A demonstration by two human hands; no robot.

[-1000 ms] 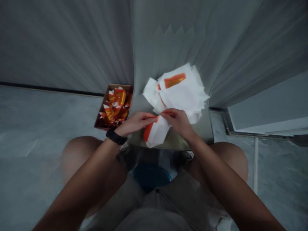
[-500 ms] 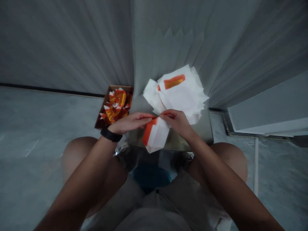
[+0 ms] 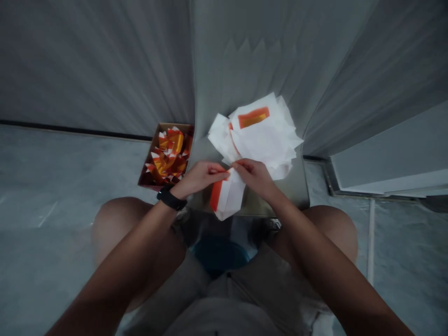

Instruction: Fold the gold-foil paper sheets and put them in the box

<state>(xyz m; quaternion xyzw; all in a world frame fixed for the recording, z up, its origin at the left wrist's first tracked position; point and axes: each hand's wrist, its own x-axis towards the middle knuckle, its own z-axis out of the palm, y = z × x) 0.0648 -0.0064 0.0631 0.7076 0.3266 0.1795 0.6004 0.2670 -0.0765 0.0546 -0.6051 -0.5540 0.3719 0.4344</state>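
A: Left to right, go.
B: Open box with orange-and-gold pieces, just left of the left hand. The left hand pinches the folded paper at its far-left corner, by the orange strip.
A: Long axis?
B: Runs from the fingertips back toward the body, near end slanting slightly left. Resting on the surface or held above it, can't tell.
A: Nearer hand?
B: Neither, both touch it. The right hand pinches the far end, close beside the left fingertips. Loose paper stack just beyond the right hand.
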